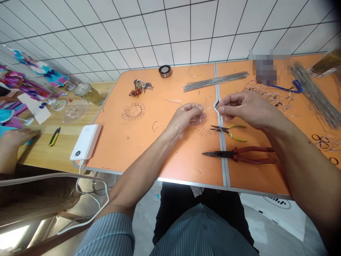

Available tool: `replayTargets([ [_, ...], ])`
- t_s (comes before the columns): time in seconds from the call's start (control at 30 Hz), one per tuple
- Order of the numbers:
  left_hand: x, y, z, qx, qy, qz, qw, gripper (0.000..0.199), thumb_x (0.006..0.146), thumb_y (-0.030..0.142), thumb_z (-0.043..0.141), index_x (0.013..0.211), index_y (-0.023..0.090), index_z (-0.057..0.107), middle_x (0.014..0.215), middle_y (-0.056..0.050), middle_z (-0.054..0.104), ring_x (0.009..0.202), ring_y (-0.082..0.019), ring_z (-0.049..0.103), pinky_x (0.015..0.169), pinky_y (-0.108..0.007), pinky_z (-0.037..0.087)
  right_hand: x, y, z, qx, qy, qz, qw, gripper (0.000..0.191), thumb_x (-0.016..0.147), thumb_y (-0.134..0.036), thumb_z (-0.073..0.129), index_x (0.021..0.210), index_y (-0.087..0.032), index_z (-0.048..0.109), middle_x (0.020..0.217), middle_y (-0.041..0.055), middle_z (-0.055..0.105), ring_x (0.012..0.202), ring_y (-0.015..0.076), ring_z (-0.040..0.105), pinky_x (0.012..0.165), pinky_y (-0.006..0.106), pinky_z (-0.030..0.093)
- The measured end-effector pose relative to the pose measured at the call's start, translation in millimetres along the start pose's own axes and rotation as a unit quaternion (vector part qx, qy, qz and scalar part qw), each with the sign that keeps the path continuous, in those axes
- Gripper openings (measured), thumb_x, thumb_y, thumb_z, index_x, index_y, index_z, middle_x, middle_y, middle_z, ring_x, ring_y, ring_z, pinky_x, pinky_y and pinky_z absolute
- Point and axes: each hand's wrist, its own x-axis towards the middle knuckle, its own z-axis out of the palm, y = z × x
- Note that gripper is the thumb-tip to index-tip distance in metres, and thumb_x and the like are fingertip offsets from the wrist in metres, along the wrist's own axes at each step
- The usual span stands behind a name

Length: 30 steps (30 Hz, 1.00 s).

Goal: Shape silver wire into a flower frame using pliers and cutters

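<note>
My left hand (186, 117) is closed, its fingers pinching a thin wire (208, 108) over the orange table. The wire runs to my right hand (246, 106), whose thumb and fingertips are pressed together on its other end. Below the hands lie small yellow-handled pliers (233, 131) and, nearer my body, larger red-handled long-nose pliers (247, 155). A bundle of straight wires (213, 81) rests behind the hands. On the left is a ring of looped wire (133, 111). Bits of bent wire (157, 127) are scattered around.
A roll of tape (165, 71) and keys (141, 87) lie at the back. On the left are a white power bank (85, 142) with its cable, a yellow cutter (54, 137) and another person's hand (18, 137). Tangled wire pieces (271, 97) and a second wire bundle (318, 94) lie right.
</note>
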Motion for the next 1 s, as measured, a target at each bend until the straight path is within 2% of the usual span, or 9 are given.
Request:
replayTargets([
  [0.17,0,1,-0.2,0.003,0.004,-0.019,1.000,0.022,0.083,0.032,0.091,0.088,0.018,0.074,0.084,-0.004,0.081,0.075,-0.014,0.073,0.079,-0.028,0.061,-1,0,-2,0.012,0.018,0.000,1.000,0.023,0.083,-0.039,0.101,0.085,-0.023,0.085,0.079,0.0048,0.076,0.072,0.0186,0.065,0.070,0.036,0.052],
  [0.27,-2,2,2.2,0.004,0.004,-0.009,1.000,0.023,0.079,0.029,0.091,0.084,0.019,0.071,0.078,-0.001,0.077,0.069,-0.012,0.069,0.076,-0.027,0.059,0,1,-1,-0.003,0.012,0.003,1.000,0.023,0.083,-0.040,0.101,0.088,-0.023,0.086,0.081,0.0056,0.078,0.073,0.0192,0.065,0.069,0.036,0.051],
  [0.37,-2,2,3.9,0.005,0.017,0.005,1.000,0.021,0.082,0.029,0.089,0.083,0.019,0.070,0.072,0.001,0.072,0.063,-0.011,0.066,0.069,-0.026,0.055,0,2,-1,-0.002,0.002,0.009,1.000,0.022,0.084,-0.039,0.099,0.092,-0.023,0.087,0.083,0.0061,0.078,0.073,0.0196,0.065,0.069,0.037,0.050],
  [0.57,-3,2,4.9,-0.003,0.006,0.028,1.000,0.022,0.081,0.029,0.090,0.080,0.019,0.071,0.068,0.003,0.066,0.060,-0.009,0.061,0.067,-0.024,0.054,-2,0,4,0.013,-0.008,-0.007,1.000,0.028,0.089,-0.048,0.096,0.087,-0.023,0.083,0.080,0.0048,0.074,0.069,0.0173,0.059,0.067,0.036,0.046],
  [0.67,-4,2,5.8,0.008,0.004,0.027,1.000,0.025,0.077,0.030,0.093,0.079,0.019,0.071,0.068,0.003,0.065,0.061,-0.009,0.060,0.068,-0.025,0.054,-3,-2,8,-0.007,0.004,-0.018,1.000,0.032,0.086,-0.051,0.096,0.082,-0.023,0.081,0.080,0.0040,0.072,0.071,0.0169,0.056,0.067,0.035,0.041],
  [0.8,-7,5,7.6,0.031,0.010,0.031,0.999,0.019,0.080,0.027,0.089,0.078,0.019,0.071,0.066,0.002,0.066,0.061,-0.010,0.059,0.068,-0.024,0.053,-4,-5,9,-0.049,0.011,-0.016,0.999,0.034,0.082,-0.051,0.095,0.077,-0.022,0.079,0.078,0.0026,0.068,0.073,0.0171,0.054,0.068,0.036,0.038],
  [1.0,-8,7,8.1,0.040,0.010,0.039,0.998,0.016,0.083,0.024,0.084,0.076,0.018,0.071,0.065,0.002,0.065,0.059,-0.009,0.058,0.064,-0.024,0.050,-6,-11,3,-0.126,-0.008,-0.010,0.992,0.027,0.085,-0.044,0.089,0.076,-0.023,0.076,0.073,0.0003,0.061,0.072,0.0167,0.048,0.068,0.037,0.033],
])
